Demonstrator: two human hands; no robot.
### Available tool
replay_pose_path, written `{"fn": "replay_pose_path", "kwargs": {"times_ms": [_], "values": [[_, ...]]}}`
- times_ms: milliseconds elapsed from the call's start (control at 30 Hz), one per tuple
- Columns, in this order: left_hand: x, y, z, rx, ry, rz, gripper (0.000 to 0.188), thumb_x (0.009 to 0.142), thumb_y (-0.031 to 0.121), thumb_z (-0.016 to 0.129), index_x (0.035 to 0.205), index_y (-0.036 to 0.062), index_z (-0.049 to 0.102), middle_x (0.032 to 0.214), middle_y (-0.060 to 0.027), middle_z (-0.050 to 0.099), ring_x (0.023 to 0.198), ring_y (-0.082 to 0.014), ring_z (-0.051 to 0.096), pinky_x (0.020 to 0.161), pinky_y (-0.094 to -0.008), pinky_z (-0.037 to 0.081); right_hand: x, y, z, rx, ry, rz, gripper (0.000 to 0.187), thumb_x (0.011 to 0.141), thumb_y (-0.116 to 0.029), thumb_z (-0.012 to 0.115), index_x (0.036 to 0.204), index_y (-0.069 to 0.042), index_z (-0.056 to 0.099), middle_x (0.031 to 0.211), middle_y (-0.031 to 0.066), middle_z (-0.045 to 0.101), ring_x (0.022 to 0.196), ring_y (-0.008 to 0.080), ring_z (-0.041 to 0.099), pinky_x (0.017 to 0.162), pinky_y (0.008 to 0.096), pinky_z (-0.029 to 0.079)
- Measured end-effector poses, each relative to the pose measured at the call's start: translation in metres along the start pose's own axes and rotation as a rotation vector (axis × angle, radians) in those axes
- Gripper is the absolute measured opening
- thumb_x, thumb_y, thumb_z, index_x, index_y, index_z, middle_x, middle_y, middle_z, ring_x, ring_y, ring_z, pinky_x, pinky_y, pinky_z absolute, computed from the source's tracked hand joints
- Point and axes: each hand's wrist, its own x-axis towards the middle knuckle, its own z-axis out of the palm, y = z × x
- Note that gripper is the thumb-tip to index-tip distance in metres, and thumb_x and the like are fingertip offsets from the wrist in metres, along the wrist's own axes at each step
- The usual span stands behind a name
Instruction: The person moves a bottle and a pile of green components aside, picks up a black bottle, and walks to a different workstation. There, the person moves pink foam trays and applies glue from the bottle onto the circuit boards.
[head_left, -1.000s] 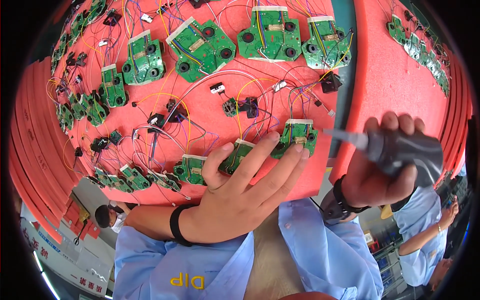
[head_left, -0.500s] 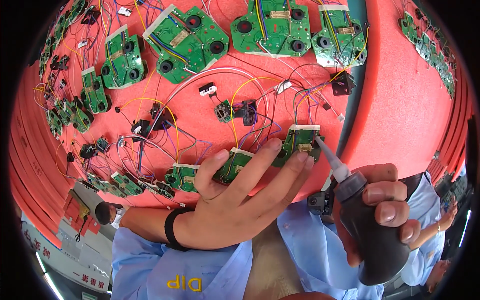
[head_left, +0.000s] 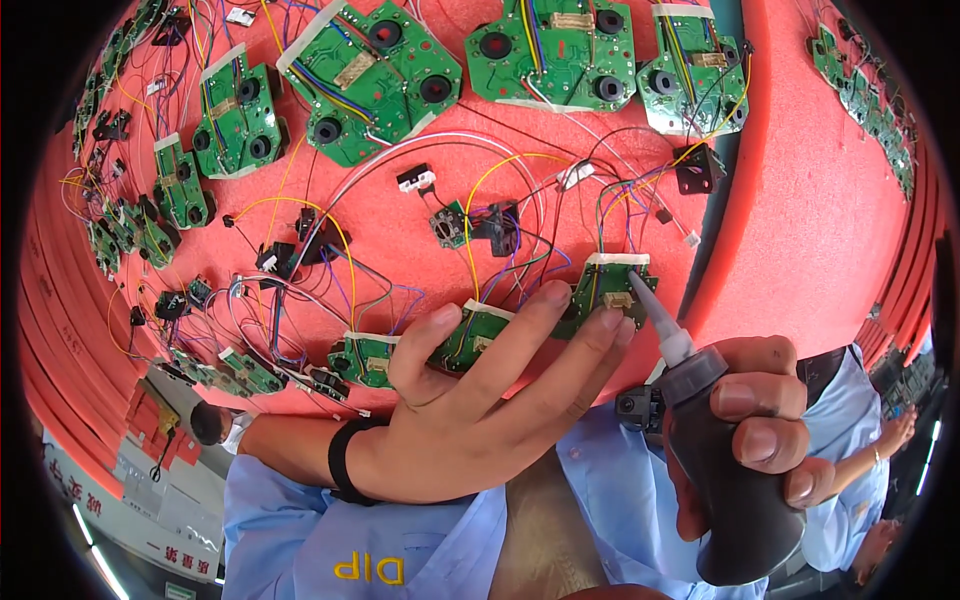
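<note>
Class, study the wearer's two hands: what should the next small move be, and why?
Probably a gentle squeeze of the dark bottle by the right hand: its nozzle points down at the small green board, tip at or just above it, while the left hand has fingertips at that board's lower edge, seemingly steadying it.

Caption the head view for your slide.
Right hand holds a dark bottle, nozzle at the green circuit board by the left hand.
</note>
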Motion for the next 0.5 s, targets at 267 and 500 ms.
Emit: {"fn": "replay_pose_path", "kwargs": {"times_ms": [267,500], "values": [[-0.0011,0.0,0.0046,0.01,0.029,-0.006,0.031,0.087,0.04,0.072,0.115,0.0287,0.078,0.138,0.0106,0.061,0.129,-0.0191,0.058,0.114,-0.0542,0.026,-0.0047,0.001,0.0037,-0.048,0.067,-0.02,0.078,0.083,-0.055,0.082,0.136,-0.015,0.042,0.12,0.0062,0.065,0.09,0.0269,0.061,0.068,0.0397,0.036],[0.0001,0.0004,0.0023,0.006,0.024,-0.004,0.033,0.086,0.039,0.072,0.117,0.0285,0.077,0.139,0.0106,0.061,0.129,-0.0196,0.058,0.114,-0.0543,0.026,-0.0051,0.0025,0.0057,-0.064,0.122,-0.044,0.077,0.082,-0.055,0.082,0.136,-0.016,0.043,0.119,0.0053,0.065,0.09,0.0263,0.06,0.07,0.0379,0.034]]}}
